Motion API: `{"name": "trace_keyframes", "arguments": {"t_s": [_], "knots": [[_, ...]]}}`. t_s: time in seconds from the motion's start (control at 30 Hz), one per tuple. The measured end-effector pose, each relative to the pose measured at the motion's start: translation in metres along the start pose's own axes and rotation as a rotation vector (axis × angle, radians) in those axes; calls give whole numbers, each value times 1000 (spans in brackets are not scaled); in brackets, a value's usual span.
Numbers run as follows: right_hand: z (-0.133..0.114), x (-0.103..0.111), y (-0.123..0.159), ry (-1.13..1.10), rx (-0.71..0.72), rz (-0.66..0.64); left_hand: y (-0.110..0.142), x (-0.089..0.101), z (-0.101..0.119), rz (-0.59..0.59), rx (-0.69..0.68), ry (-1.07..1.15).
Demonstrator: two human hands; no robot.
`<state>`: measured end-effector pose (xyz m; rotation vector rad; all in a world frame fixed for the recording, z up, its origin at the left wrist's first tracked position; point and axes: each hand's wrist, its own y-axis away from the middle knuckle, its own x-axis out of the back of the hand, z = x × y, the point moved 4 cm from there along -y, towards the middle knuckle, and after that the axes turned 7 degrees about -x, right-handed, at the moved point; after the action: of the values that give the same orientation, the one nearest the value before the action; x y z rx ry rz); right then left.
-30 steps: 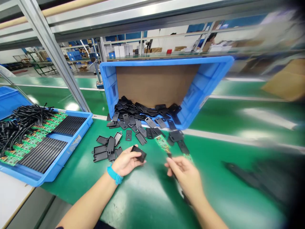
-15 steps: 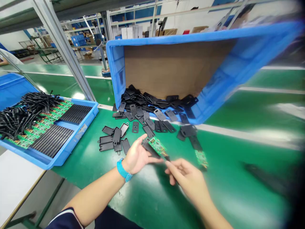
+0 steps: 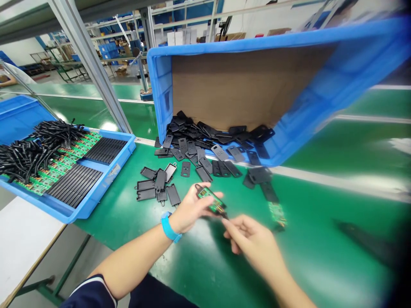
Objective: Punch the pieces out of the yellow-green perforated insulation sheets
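My left hand [image 3: 188, 210], with a blue band at the wrist, is closed around a small black plastic case [image 3: 198, 187] with a loop at its far end. A green circuit board [image 3: 203, 193] lies in the case, and my left thumb presses on it. My right hand [image 3: 252, 237] pinches the black cable [image 3: 224, 215] at the board's near end. To the left of the case, a small pile of empty black case halves [image 3: 159, 182] lies on the green table. Flat black covers [image 3: 219, 152] are heaped beyond my hands.
A big blue bin [image 3: 160, 85] lies tipped on its side, covers spilling from it. At left, a blue tray [image 3: 111, 171] holds several circuit boards with black cables [image 3: 61, 132]. Another green board [image 3: 276, 214] lies right of my hands. A metal post [image 3: 90, 64] rises behind the tray.
The circuit board now sits in the case instead of being held over it. My left fingers and thumb have closed on them from an open palm. The view has shifted slightly.
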<state>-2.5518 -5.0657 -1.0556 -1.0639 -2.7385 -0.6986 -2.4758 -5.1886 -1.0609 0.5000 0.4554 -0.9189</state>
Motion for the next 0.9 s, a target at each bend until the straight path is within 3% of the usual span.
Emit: {"name": "trace_keyframes", "arguments": {"t_s": [0.27, 0.5, 0.7, 0.9], "knots": [[8, -4, -9, 20, -49, -92, -1, 4, -9, 102, -42, -141], [1, -2, -12, 104, 91, -104, -3, 6, -14, 116, -240, -320], [-1, -2, -13, 124, 110, -80, -1, 2, -14, 42, -67, -202], [2, -3, -14, 74, 24, -49, 7, -1, -11, 63, -106, -231]]}}
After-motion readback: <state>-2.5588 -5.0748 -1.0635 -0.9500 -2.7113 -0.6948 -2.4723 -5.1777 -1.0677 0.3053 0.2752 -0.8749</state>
